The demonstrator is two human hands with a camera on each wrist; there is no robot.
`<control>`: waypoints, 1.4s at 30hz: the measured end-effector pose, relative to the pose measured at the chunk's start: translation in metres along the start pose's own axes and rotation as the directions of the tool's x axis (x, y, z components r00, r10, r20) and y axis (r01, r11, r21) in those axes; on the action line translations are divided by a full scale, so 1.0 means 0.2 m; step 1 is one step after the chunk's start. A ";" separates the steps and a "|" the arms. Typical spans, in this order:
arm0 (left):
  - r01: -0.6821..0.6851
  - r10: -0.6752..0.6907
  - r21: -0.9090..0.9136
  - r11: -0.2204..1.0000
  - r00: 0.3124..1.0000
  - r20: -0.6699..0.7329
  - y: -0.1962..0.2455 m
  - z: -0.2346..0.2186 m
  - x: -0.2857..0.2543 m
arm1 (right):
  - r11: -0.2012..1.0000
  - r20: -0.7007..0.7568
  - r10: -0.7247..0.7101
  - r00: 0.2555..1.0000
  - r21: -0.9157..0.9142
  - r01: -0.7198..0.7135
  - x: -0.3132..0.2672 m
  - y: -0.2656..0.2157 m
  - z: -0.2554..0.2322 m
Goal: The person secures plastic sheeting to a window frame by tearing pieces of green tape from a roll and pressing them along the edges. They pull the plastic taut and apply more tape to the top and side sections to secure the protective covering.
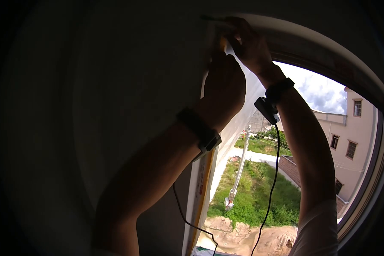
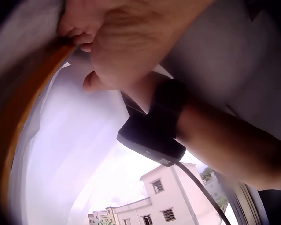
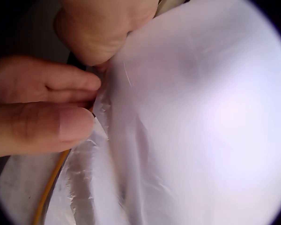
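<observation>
High at the window's left edge, my left hand (image 1: 225,83) has its thumb (image 3: 75,124) and straight fingers (image 3: 70,79) either side of a plastic film's edge, pinching it beside a yellow strip (image 3: 56,176). The translucent film (image 3: 178,117) hangs down in soft folds. Just above and to the right, my right hand (image 1: 251,47) is curled close to the film's top. A thin dark object (image 1: 211,18) sticks out leftward from its fingers; shadow hides its kind. In the left wrist view the left hand (image 2: 126,42) is seen from below, over the yellow strip (image 2: 33,103).
Dark wall (image 1: 136,77) fills the left side. The window frame (image 1: 328,55) curves overhead and down the right. Outside are grass (image 1: 264,192), a utility pole (image 1: 242,166) and a pale building (image 1: 350,132). A black cable (image 1: 272,187) hangs from the right wrist camera (image 1: 266,110).
</observation>
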State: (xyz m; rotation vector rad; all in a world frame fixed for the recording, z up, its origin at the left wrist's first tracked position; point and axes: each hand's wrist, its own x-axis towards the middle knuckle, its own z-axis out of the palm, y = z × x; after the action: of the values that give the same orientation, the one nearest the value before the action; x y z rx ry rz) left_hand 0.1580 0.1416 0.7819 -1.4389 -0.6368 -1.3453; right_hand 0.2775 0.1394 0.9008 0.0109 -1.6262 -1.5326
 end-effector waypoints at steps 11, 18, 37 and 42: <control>0.007 -0.006 -0.029 1.000 1.000 0.024 -0.03 0.02 0.16 | 0.995 -0.016 -0.094 0.995 -0.015 0.094 0.06 0.07 -0.02; 0.088 -0.079 -0.169 0.982 0.995 0.059 -0.07 -0.01 0.20 | 0.983 -0.084 0.178 0.980 0.064 -0.173 0.08 0.02 -0.12; 0.179 -0.177 -0.288 0.941 0.984 0.031 -0.03 0.11 0.19 | 0.458 0.433 0.500 0.750 0.602 -0.654 0.23 -0.21 -0.42; 0.219 -0.285 -0.422 0.880 0.954 -0.098 0.01 0.18 0.16 | 0.258 0.532 0.581 0.616 0.598 -0.759 0.18 -0.14 -0.23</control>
State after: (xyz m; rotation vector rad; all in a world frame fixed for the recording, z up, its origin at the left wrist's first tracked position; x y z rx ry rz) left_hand 0.1820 0.1652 0.8172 -1.5924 -0.4665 -1.8653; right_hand 0.2664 0.0758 0.8920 -0.3511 -1.9736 -0.0330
